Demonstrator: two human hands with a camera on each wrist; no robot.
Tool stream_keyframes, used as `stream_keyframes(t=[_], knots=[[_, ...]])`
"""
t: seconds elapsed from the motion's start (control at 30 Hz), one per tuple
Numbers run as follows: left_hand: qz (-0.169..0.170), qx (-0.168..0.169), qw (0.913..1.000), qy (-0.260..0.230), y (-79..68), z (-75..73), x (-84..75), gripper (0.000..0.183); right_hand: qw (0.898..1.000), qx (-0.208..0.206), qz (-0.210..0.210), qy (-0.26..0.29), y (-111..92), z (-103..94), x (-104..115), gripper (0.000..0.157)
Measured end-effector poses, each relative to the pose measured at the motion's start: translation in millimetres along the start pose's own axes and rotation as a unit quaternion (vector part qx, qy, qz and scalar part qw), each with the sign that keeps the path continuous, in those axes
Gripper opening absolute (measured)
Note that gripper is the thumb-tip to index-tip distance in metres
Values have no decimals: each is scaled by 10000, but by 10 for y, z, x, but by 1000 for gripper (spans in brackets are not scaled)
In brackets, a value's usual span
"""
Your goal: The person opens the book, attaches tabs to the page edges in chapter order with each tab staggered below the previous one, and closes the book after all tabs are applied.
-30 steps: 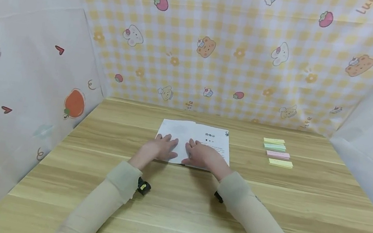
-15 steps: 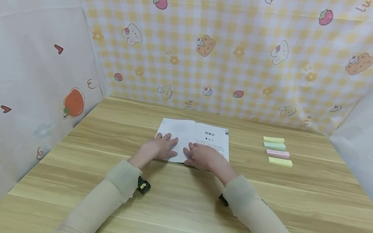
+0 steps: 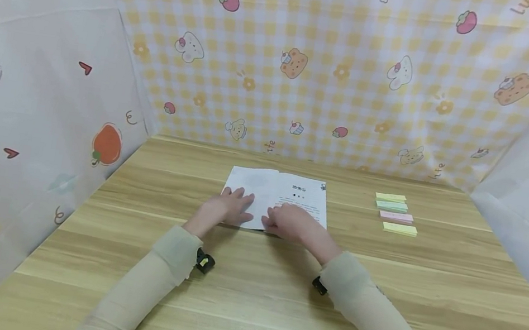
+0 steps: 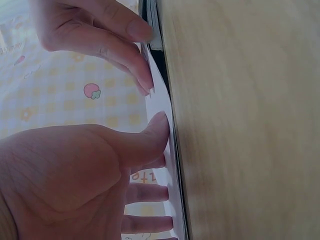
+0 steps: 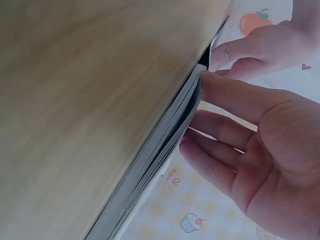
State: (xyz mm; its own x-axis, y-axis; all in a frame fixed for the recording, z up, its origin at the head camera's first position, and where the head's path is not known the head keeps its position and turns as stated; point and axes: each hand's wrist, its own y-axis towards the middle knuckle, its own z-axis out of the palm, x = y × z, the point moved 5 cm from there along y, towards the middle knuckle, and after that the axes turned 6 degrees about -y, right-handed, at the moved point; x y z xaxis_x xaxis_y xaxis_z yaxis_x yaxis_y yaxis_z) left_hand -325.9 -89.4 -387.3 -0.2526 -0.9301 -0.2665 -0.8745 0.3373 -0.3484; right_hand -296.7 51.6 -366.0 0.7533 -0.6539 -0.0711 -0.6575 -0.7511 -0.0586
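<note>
An open book (image 3: 254,181) lies toward the far side of the table, its left page mostly bare and its right page printed with a heading and lines of text. My left hand (image 3: 233,207) rests on the left page, fingers spread and nearly straight, thumb toward the spine. On the lower part of the right page lies my right hand (image 3: 293,222), its loosely bent fingers close to the spine. In the right wrist view, the thumb (image 5: 227,92) meets the near edge of the book's page block (image 5: 155,155), where the leaves stand slightly apart. My right palm covers some text.
Several small stacks of paper strips lie right of the book: a yellow one (image 3: 390,197), a green one (image 3: 392,206), a pink one (image 3: 396,216) and another yellow one (image 3: 400,229). A patterned cloth (image 3: 336,85) hangs behind the wooden table (image 3: 244,309).
My right hand has slid slightly right and nearer along the right page, its fingers drawing in and bending more. The left hand stays in place on the left page.
</note>
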Motion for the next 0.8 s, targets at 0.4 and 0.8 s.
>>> stream_keyframes(t=[0.4,0.8], knots=[[25,35,10000,13,-42,-15,-23,66,9980,374,-447,226,-105,-10,2,19],[-29,13,10000,-9,-46,-15,-33,65,9913,620,-214,1144,-150,22,-109,33]])
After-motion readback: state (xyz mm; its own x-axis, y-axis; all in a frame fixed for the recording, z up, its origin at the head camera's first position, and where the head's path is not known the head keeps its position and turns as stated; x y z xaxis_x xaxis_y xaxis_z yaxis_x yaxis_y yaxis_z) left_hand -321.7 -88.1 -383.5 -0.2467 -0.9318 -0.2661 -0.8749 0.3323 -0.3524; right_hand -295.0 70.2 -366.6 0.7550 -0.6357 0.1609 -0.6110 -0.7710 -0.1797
